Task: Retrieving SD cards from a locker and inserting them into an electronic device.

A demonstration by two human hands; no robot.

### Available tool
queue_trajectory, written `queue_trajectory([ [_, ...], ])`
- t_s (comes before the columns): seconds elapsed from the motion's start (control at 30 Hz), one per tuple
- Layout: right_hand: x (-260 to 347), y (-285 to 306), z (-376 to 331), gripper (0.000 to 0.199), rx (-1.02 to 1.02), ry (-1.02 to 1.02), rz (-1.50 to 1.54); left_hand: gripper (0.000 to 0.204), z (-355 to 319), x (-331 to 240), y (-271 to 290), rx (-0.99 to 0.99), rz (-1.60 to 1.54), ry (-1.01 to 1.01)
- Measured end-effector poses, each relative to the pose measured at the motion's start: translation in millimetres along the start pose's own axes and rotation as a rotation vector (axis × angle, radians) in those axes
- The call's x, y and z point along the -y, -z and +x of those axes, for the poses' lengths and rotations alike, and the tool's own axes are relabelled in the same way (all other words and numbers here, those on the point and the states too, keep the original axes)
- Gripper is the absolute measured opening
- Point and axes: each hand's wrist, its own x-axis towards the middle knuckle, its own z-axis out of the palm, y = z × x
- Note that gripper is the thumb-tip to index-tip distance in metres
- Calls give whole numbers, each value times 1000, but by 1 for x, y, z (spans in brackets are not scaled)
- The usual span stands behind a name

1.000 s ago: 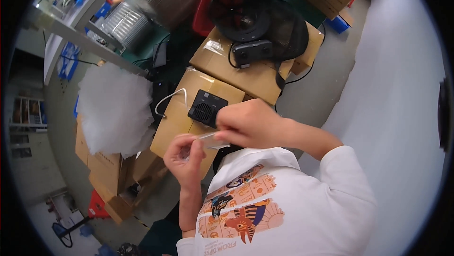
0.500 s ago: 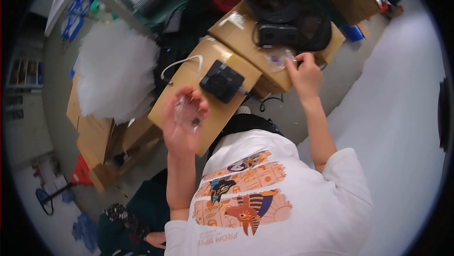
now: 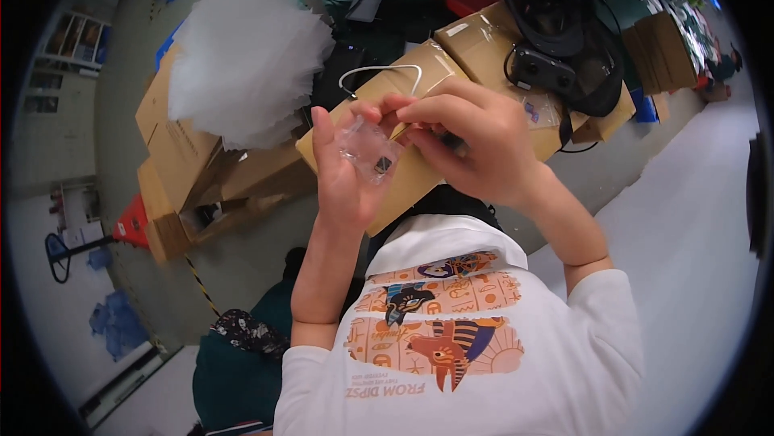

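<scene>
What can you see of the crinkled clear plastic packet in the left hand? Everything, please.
The crinkled clear plastic packet looks thin and glossy. A small dark square piece shows at its lower right, apparently inside. It rests tilted in the half-curled left hand, over a tan cardboard box. The right hand is close; contact is unclear.

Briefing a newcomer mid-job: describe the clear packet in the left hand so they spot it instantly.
Find the cardboard box with the white cable. Above it, the left hand holds the clear packet. Unlike the flat packet on the box to the right, it shows a small dark square.
</scene>
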Motion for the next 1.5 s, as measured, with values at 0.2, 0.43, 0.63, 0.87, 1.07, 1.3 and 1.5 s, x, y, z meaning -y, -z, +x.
queue_trajectory([
  [0.2,2,-7,22,18,-67,382,-262,75,-5,0,10,-19,330,124],
  [0.43,-6,-2,17,16,135,329,-70,74,-2,-1,14,37,655,251],
  [0.63,-13,2,12,21,-46,220,-124,54,-7,9,13,51,712,-15],
  [0.87,-7,2,10,28,-129,190,-60,22,-9,-1,5,19,766,-23],
  [1.07,-4,14,13,24,148,274,19,17,-8,-6,9,97,849,-81],
  [1.3,-12,18,12,16,181,254,-87,20,-10,-11,-2,83,565,-28],
  [1.5,-21,15,-1,13,58,-25,192,21,-12,7,13,-30,594,-112],
])
